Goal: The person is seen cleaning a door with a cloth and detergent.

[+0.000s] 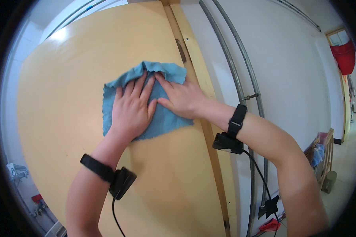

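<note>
A blue cleaning cloth (166, 125) is spread against a yellow door (67, 94), its upper edge folded and bunched. My left hand (132, 108) lies flat on the cloth with its fingers stretched upward and apart. Beside it, my right hand (182, 96) presses on the cloth's right part, fingers pointing to the upper left. Some right-hand fingertips are hidden under the cloth's folded upper edge. The two hands nearly meet at the thumbs.
Right of the door runs its frame (209, 146) with a metal hinge (180, 50). Grey pipes (225, 51) climb the white wall (288, 79) close to my right forearm. A red bucket-like thing (343, 57) hangs far right, above a wooden rack (325, 158). Black wrist straps trail cables.
</note>
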Motion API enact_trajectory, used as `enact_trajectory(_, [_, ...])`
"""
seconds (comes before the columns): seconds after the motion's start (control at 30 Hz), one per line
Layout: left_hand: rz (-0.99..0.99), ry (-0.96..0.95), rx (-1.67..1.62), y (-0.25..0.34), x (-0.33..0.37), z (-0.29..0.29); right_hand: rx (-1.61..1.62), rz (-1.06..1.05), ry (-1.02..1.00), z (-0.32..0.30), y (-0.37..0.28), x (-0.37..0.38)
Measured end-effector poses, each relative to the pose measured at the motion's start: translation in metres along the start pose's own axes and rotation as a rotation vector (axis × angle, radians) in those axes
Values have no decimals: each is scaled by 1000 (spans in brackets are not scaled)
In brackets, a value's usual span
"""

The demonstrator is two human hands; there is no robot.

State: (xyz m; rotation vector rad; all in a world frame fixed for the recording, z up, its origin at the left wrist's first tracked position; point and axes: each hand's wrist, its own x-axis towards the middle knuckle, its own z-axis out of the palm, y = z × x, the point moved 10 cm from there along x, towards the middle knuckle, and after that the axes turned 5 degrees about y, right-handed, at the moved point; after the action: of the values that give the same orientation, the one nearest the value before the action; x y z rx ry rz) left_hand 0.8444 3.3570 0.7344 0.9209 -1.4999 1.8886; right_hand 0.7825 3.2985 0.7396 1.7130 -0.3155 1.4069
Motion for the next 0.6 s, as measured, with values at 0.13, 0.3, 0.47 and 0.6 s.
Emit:
enact_trajectory(0.13, [36, -63, -21, 5, -6, 2, 46, -1, -99, 7, -2, -6])
enact_trajectory(0.3, [3, -45, 80, 0, 5, 17, -10, -39, 31, 7, 13, 7])
enact_trajectory(0.47, [-86, 13, 238, -24, 54, 40, 7, -23, 113, 5, 55, 52])
enact_trajectory(0.6, [-165, 40, 226, -51, 87, 55, 37, -34, 166, 15, 81, 94])
